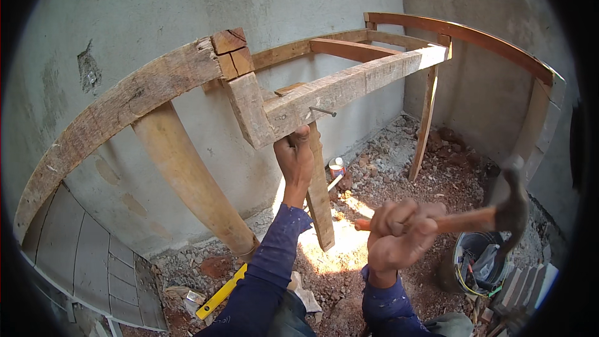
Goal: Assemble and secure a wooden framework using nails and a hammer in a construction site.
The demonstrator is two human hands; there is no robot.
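Observation:
My right hand [402, 234] is wrapped around the wooden handle of a claw hammer [471, 219], held raised in front of me; its metal head is slightly blurred. Facing me, a long nail [323, 112] sticks partway out of the side of a rough wooden beam [368, 90]. Just under that beam, my left hand [295, 159] closes at the top of a short wooden post [319, 196], its thumb pointing up by the beam's lower edge. The fingers behind are partly hidden. A wooden block [248, 109] butts against the beam's left end.
A curved plank [118, 100] on a round post [193, 175] stands at left. Reddish boards [462, 28] run along the back right. Rubble covers the ground around a yellow spirit level [221, 292], a small can [337, 165] and a black bucket [458, 268] of tools. Concrete walls enclose the frame.

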